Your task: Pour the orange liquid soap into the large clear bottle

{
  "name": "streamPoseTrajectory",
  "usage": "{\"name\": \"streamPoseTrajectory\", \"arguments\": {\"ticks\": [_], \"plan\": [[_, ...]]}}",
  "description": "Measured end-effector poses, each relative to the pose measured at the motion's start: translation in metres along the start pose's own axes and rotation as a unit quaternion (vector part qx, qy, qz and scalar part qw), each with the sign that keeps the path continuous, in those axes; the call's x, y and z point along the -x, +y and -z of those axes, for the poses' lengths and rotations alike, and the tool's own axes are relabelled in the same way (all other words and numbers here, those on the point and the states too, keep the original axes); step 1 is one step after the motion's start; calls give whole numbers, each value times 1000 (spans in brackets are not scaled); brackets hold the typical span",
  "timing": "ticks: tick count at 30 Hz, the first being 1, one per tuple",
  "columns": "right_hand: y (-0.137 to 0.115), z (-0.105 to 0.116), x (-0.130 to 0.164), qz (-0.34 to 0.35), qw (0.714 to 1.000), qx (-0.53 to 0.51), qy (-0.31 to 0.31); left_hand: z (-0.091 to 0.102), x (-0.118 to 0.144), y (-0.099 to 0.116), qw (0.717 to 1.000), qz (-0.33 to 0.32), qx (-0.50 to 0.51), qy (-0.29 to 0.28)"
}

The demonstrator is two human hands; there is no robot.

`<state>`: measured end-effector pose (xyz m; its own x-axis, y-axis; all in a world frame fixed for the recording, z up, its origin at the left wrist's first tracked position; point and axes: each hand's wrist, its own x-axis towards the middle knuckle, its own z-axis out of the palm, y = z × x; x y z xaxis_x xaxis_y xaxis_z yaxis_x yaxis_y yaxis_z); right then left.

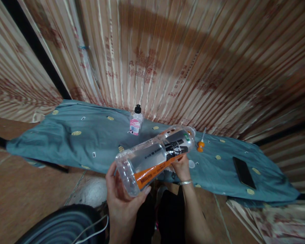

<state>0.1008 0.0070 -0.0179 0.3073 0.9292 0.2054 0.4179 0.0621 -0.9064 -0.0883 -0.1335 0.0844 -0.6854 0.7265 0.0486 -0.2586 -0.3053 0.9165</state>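
Note:
A large clear plastic bottle point(152, 157) with an orange and black label lies tilted across both my hands, above the cloth-covered surface. My left hand point(123, 200) curls around its lower left end, thumb and fingers on either side. Under the right end, my right hand point(181, 166) grips the bottle from below; its fingers are partly hidden behind it. A small clear bottle point(135, 123) with a black cap and pink label stands upright behind. Right of the large bottle lies a small orange piece point(200, 146) with a thin clear stem. A pale round disc point(191, 164) lies beside my right wrist.
A green-grey cloth point(91, 135) with yellow prints covers the narrow surface. A black phone point(244, 173) lies near its right end. Striped curtains point(152, 67) hang close behind. A dark ribbed round object point(66, 225) with a white cable sits at lower left.

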Motion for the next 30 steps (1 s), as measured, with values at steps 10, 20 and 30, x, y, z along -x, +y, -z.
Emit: {"name": "streamPoseTrajectory", "arguments": {"ticks": [10,20,30], "plan": [[2,-1,-1,15,1000,5,14,11,-7,-9,999,-34,-22,-32],[7,-1,-2,5,1000,6,1,13,-8,-11,998,-39,-6,-51],[5,-1,-1,14,1000,14,12,12,-6,-8,999,-19,-28,-25]]}}
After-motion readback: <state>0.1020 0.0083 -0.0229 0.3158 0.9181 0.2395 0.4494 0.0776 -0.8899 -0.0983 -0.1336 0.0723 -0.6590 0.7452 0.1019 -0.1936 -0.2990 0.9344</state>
